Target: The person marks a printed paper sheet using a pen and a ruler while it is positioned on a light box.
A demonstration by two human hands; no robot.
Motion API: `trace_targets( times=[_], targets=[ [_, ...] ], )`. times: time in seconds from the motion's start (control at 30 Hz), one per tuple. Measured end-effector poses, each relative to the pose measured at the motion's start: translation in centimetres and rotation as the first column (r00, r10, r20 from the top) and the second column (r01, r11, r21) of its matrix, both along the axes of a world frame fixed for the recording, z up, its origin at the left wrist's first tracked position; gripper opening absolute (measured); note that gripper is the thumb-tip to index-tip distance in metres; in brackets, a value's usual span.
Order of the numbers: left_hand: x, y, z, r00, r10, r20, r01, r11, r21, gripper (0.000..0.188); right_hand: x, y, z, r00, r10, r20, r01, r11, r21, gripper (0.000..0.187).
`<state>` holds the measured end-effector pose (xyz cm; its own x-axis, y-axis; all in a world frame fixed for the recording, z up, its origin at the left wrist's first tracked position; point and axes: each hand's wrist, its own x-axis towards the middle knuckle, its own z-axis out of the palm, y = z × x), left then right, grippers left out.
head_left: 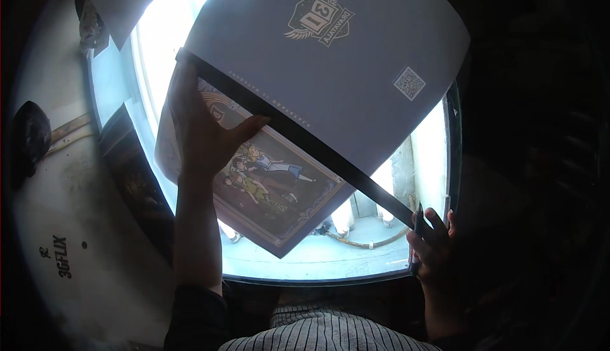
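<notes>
A large printed sheet (pixel 356 97) lies slantwise on a lit glass panel, its grey face showing a winged crest and a square code. Below it is a bordered picture of cartoon figures (pixel 267 179); whether both are one sheet I cannot tell. A long dark ruler (pixel 318 148) crosses diagonally between them. My left hand (pixel 206 125) is spread, with the thumb on the ruler and the fingers at its upper left end. My right hand (pixel 432 243) closes round a thin dark pen (pixel 417 224), held point up beside the ruler's lower right end.
The bright glass panel (pixel 279 271) shows white tubes and a cable (pixel 372 245) beneath. On the left are a dark printed sheet (pixel 136 173), another pale sheet (pixel 127 1) and a dark rounded object (pixel 32 135) on a pale surface. The right side is deep in shadow.
</notes>
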<state>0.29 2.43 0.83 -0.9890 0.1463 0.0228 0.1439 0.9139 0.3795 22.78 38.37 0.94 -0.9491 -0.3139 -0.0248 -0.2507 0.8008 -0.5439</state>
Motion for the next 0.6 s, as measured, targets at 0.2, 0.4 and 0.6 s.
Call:
trace_targets(
  times=[0.2,0.4,0.6],
  targets=[
    [-0.2,-0.3,-1.0,0.998,-0.024,-0.057,0.02,0.998,-0.061,0.12,0.0,0.1,-0.2,1.0,0.004,-0.019,-0.004,1.0,0.005,0.037],
    [-0.1,-0.3,-0.8,0.999,0.005,-0.036,-0.008,0.998,-0.064,0.12,0.1,0.0,-0.3,1.0,-0.006,-0.012,0.006,1.0,-0.003,0.038],
    [-0.2,-0.3,-0.8,0.996,-0.049,-0.079,0.041,0.995,-0.09,0.122,0.1,0.3,0.0,1.0,0.0,0.013,0.0,1.0,0.01,0.036]
  ],
)
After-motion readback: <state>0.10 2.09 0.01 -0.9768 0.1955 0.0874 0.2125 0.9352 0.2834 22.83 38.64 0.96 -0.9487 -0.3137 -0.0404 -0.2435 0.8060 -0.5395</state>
